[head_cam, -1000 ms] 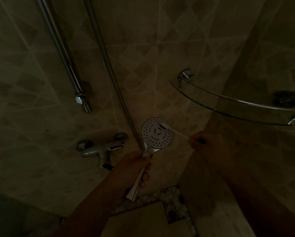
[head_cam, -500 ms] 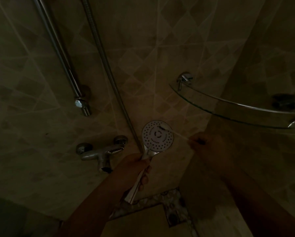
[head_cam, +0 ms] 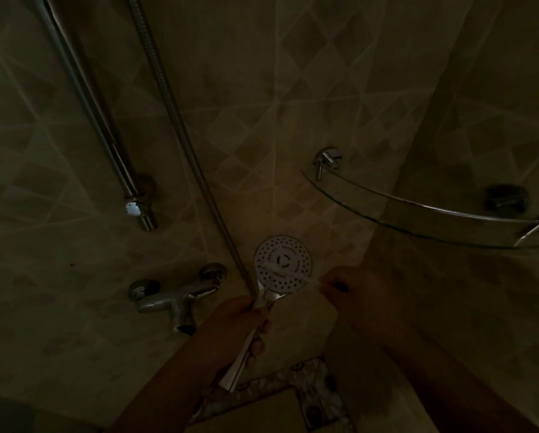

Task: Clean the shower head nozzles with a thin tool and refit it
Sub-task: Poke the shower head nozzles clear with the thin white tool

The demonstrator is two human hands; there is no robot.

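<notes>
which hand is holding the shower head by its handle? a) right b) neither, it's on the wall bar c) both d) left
d: the left hand wraps the handle of the shower head, while the right hand pinches the thin tool laid across the nozzle face.

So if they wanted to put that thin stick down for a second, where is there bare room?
The glass corner shelf looks bare along its front, right of its chrome bracket. It is crowded around the shower head, between the hose, the tap and both hands.
</notes>
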